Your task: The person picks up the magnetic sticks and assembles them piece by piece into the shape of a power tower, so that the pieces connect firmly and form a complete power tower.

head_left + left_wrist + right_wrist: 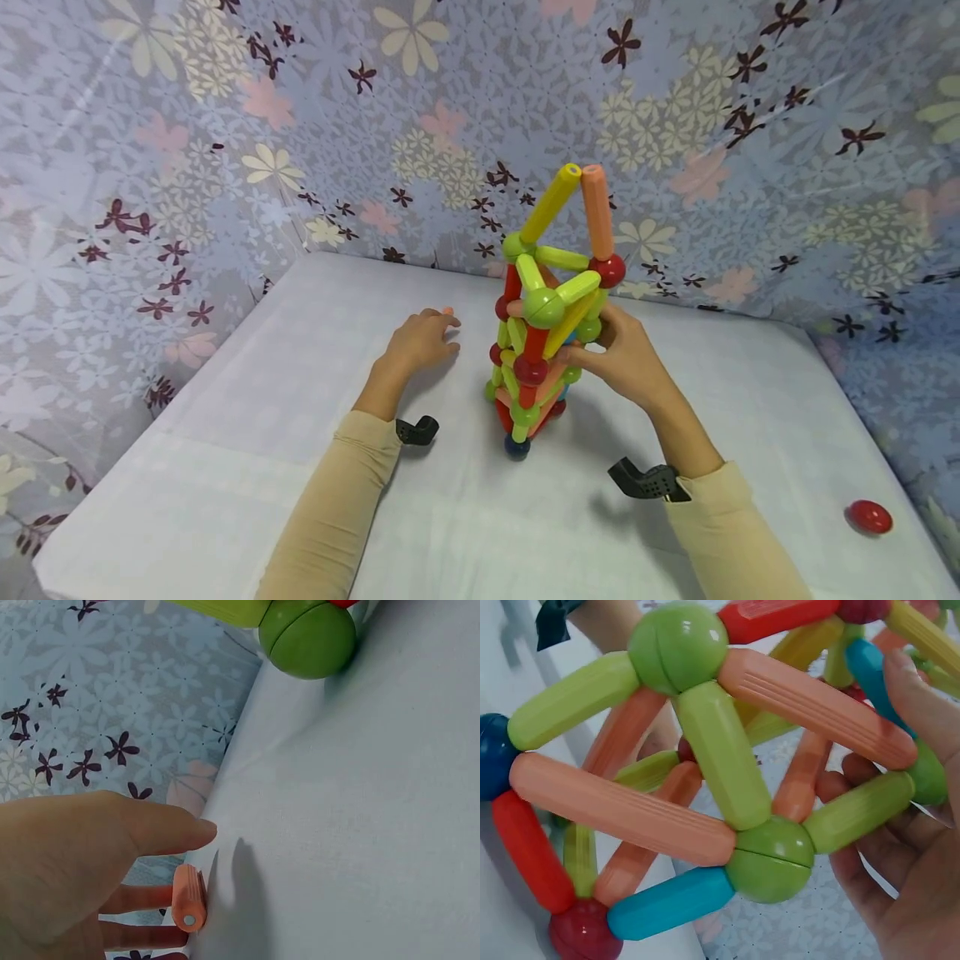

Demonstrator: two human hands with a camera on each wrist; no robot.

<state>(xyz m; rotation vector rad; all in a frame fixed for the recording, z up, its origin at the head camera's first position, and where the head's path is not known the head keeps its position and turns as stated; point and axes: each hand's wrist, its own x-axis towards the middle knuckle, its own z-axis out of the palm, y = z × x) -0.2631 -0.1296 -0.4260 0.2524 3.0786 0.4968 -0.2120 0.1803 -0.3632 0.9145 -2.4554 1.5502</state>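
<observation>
A tall tower of magnetic rods and balls (543,308) stands on the table, in green, red, orange, yellow and blue. From its top rise a yellow rod (552,204) and an orange rod (597,212), leaning so their free ends nearly meet. My right hand (630,354) grips the tower's right side, thumb in front and fingers curled behind, as the right wrist view shows. To the left of the tower, my left hand (422,340) reaches toward a loose orange rod (189,900). Its thumb stands apart from the rod while the fingers extend behind it; contact is unclear.
Toward the table's right edge lies a loose red ball (871,517). A white cloth covers the table (225,467), and floral fabric (420,108) hangs behind it and at both sides. Black wrist mounts (417,431) stick out from both sleeves.
</observation>
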